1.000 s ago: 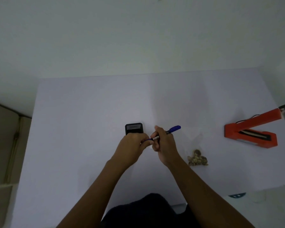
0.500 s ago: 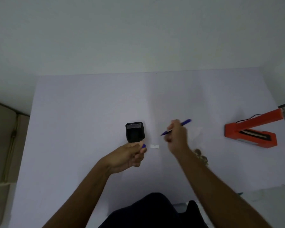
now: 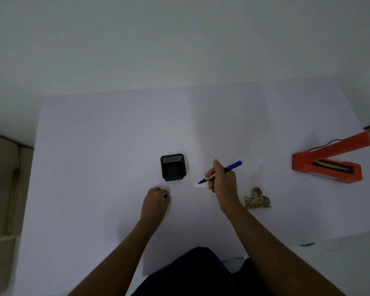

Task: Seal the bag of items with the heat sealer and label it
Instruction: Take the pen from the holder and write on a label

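My right hand (image 3: 222, 182) grips a blue pen (image 3: 231, 167), its tip down on a small white label (image 3: 200, 185) lying on the table. My left hand (image 3: 155, 202) rests in a fist to the left, closed on the blue pen cap (image 3: 166, 196), which peeks out between the fingers. A clear bag of brownish items (image 3: 257, 199) lies just right of my right wrist. The orange heat sealer (image 3: 327, 165) stands at the far right with its arm raised.
A black square pen holder (image 3: 173, 169) stands above my left hand. The pale table (image 3: 115, 146) ends at a wall behind. The sealer's black cord (image 3: 327, 144) trails behind it. A beige cabinet (image 3: 0, 189) sits left of the table.
The hands were together pulling the cap off the pen. They have separated: the left hand dropped left with the cap, the right hand brought the pen tip down to the label.
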The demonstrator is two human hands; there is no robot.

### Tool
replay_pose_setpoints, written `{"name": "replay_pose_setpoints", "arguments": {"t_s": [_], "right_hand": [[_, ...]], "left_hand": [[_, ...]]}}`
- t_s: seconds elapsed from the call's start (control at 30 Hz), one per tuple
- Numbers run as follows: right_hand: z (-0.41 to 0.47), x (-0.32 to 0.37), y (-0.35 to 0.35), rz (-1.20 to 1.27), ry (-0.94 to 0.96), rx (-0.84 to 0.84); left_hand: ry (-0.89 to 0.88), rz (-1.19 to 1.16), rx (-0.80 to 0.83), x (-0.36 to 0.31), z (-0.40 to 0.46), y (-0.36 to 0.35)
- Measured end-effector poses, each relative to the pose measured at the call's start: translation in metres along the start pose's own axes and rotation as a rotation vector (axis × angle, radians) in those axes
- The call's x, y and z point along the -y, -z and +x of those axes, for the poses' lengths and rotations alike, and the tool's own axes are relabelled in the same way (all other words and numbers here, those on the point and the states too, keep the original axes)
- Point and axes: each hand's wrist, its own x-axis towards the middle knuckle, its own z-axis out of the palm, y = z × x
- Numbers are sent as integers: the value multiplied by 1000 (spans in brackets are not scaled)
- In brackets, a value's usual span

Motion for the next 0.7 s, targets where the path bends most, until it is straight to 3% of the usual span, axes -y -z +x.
{"name": "replay_pose_setpoints", "arguments": {"t_s": [0.37,0.53,0.7], "right_hand": [[16,-37,7,-22,-64,32],[28,-61,18,59,-58,-5],[36,-89,35,-39,-64,10]], "left_hand": [[-91,114,-38,7,-5,-6],[-270,159,-137,-16,-16,-16],[-277,140,-52,-55,3,-39]]}}
